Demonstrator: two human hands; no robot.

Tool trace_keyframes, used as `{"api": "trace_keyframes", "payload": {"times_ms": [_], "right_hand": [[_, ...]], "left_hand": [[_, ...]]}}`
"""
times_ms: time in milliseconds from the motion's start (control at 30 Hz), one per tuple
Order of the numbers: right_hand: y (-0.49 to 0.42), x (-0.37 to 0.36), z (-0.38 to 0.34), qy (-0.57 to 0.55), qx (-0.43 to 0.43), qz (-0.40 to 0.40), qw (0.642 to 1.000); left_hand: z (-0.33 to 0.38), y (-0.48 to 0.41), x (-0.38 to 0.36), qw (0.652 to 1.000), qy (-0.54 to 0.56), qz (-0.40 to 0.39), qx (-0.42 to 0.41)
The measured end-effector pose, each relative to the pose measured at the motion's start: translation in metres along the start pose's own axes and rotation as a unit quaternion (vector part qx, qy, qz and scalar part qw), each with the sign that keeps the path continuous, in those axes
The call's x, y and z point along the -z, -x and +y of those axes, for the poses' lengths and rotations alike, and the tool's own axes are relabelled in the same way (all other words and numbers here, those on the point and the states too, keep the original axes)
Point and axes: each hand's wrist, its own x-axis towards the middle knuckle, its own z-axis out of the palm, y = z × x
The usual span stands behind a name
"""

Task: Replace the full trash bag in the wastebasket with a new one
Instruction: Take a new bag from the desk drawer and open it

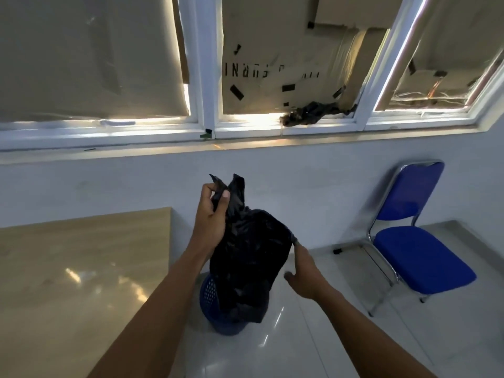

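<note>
Gripping the black plastic trash bag [251,263] by its neck, the left hand [211,214] held it over the blue perforated wastebasket [209,296]. The right hand [305,271] touched its side, fingers extended.

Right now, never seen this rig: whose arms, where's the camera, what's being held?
No machine here: these are a person's two bare hands, filmed by one wide-angle camera worn on the head, looking forward and down. The left hand grips the gathered top of a black trash bag. The right hand touches the bag's side with straight fingers. The bag hangs over a blue wastebasket on the tiled floor. A wooden table is on the left and a blue chair on the right.
</note>
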Motion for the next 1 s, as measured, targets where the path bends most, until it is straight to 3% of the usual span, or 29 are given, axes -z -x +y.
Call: {"api": "trace_keyframes", "payload": {"times_ms": [133,200,300,400,567,800,933,1000], "right_hand": [[-0.036,0.02,-0.045,-0.146,0.09,0.149,0.974],[-0.05,0.024,-0.061,-0.127,0.14,0.191,0.963],[-0.078,0.022,-0.072,-0.05,0.163,0.209,0.963],[-0.102,0.013,-0.06,-0.074,0.097,0.185,0.975],[-0.117,0.0,-0.014,0.021,0.024,0.053,0.998],[-0.141,0.008,0.01,-0.06,0.024,-0.206,0.976],[-0.159,0.005,0.02,-0.04,-0.006,-0.277,0.96],[-0.167,0.002,0.026,-0.011,-0.013,-0.275,0.961]], "left_hand": [[-0.012,-0.037,-0.014,0.998,-0.001,-0.065,0.002],[-0.015,-0.047,-0.019,0.997,-0.004,-0.072,0.008],[-0.018,-0.06,-0.021,0.998,0.0,-0.066,0.016],[-0.021,-0.073,-0.02,0.999,0.028,-0.027,0.035],[-0.016,-0.097,-0.016,0.996,0.057,0.059,0.026],[-0.007,-0.143,-0.032,0.98,0.101,0.166,0.043],[0.007,-0.169,-0.046,0.965,0.138,0.221,0.021],[0.014,-0.178,-0.05,0.957,0.158,0.243,0.006]]}}
